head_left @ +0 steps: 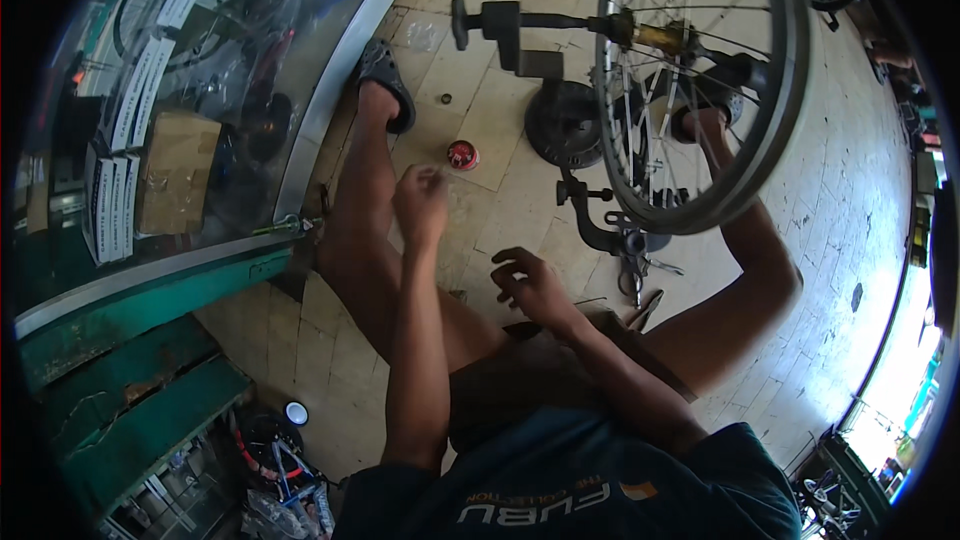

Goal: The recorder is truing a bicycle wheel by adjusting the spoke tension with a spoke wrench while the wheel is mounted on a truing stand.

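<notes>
My left hand (422, 202) is raised above the floor, just nearer than a small round red tin (463, 154). Its fingers are curled together, and whatever they may hold is hidden. My right hand (530, 286) hovers over my lap, fingers spread and loosely bent, with nothing in them. Ahead and to the right, a spoked bicycle wheel (800, 70) is mounted at its hub in a dark metal wheel stand (510, 35). A small dark ring (446, 98) lies on the floor beyond the tin. Neither hand touches the wheel.
My legs are spread around the stand, its round black base (562, 130) between my feet. Scissors (629, 285) and other tools lie under the wheel. A glass display case (290, 170) with boxes borders the left side, above a green wooden cabinet (150, 310).
</notes>
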`<state>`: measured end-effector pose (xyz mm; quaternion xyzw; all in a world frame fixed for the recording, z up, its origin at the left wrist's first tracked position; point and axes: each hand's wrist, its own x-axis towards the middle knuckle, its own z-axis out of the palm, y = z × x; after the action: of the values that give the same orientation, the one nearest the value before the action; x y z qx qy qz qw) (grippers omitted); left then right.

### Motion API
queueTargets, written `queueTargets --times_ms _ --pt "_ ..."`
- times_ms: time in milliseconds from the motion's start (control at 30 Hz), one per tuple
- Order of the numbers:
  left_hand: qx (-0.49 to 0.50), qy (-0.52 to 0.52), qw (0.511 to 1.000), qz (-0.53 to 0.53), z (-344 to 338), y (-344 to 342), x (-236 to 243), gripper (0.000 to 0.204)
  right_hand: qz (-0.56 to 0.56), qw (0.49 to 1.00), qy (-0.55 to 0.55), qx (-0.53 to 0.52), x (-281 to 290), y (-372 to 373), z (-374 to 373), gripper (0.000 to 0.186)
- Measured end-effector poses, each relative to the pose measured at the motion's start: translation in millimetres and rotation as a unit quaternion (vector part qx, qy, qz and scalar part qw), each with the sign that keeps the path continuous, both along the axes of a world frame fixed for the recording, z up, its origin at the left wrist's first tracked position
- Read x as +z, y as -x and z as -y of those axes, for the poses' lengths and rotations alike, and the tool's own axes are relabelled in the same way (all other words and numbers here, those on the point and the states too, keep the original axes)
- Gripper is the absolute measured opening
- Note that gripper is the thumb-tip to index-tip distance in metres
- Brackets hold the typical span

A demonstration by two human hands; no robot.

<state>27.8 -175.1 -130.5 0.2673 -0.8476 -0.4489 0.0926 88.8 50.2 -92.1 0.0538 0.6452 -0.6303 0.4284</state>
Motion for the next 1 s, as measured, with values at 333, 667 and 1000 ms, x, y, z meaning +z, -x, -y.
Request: queueTargets --times_ms 333,667,1000 --pt "-0.195 0.221 0.947 0.124 34 69 -182 0.035 0.057 0.993 -0.069 -0.077 -134 61 58 0.039" --pt "-0.230 0.170 0.937 0.199 13 96 -185 0.033 -0.177 0.959 -0.181 -0.130 -217 111 119 0.049" --pt "-0.240 -0.042 0.924 0.294 29 126 -157 0.053 -0.322 0.893 -0.307 -0.067 -224 133 99 0.035"
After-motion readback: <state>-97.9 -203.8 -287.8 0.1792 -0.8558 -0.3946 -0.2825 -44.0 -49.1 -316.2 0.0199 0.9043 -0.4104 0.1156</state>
